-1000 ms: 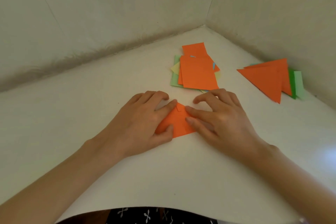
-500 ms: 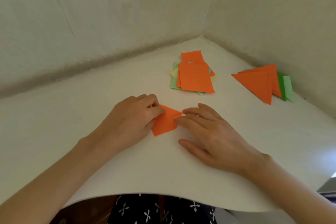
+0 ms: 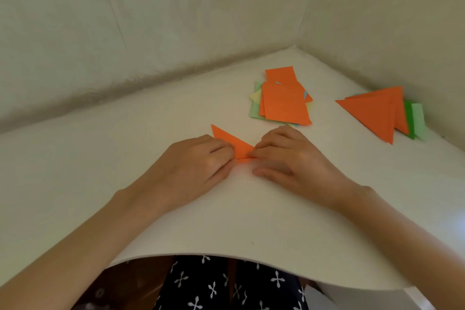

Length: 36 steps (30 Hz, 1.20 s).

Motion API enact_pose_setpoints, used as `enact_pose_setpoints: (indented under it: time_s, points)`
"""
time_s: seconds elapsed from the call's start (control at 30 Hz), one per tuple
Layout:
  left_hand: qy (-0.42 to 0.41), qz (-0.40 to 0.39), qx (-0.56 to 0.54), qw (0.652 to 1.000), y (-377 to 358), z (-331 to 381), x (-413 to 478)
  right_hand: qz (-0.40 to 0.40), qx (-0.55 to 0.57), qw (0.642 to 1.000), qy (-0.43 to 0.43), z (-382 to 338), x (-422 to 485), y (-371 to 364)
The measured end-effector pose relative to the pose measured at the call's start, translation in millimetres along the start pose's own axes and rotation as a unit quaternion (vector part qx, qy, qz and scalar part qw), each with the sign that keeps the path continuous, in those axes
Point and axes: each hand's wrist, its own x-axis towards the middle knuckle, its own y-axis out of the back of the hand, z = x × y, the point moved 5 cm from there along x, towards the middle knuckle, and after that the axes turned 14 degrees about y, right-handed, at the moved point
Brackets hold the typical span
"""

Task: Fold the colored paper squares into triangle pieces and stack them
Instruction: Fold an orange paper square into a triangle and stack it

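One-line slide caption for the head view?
Left hand and right hand fold an orange paper piece beside a pile of squares and stacked triangles.

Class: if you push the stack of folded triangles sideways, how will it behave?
Probably light and floppy: the folded triangles are thin paper. A push would likely fan them apart, since the layers already sit offset. Rolling or tipping seems unlikely; they lie flat.

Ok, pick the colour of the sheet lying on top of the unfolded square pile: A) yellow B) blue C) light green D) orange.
D: the top sheet of the unfolded pile is orange, with other colours only peeking out at its edges.
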Motion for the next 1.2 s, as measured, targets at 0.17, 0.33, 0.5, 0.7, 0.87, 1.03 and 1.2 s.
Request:
enact_pose_setpoints:
  time_s: [0.17,0.33,0.5,0.7,0.87,1.03,1.2]
  points:
    - [0.07,-0.001,-0.049,0.996,-6.4,-7.2,2.1,0.047,0.032,0.993,-0.106,8.8,2.4,-4.8]
    - [0.158,0.019,-0.151,0.976,-15.9,-22.2,10.2,0.034,0.058,0.966,-0.248,20.9,8.7,-11.2]
    - [0.198,0.053,-0.129,0.97,-15.8,-28.6,9.4,0.037,-0.005,0.966,-0.255,23.7,8.2,-17.8]
    - [0.189,0.062,-0.064,0.978,-12.9,-22.7,8.0,0.039,-0.094,0.966,-0.239,21.9,7.3,-17.0]
    - [0.091,0.053,-0.031,0.994,-11.5,-9.9,7.7,0.02,-0.046,0.97,-0.238,23.7,5.7,-18.4]
    - [0.049,0.034,-0.036,0.998,-14.5,-9.0,8.2,-0.029,0.057,0.974,-0.217,26.2,0.4,-16.0]
    - [-0.027,0.015,0.032,0.999,-15.2,3.7,6.3,-0.036,0.06,0.973,-0.222,27.9,-5.3,-14.8]
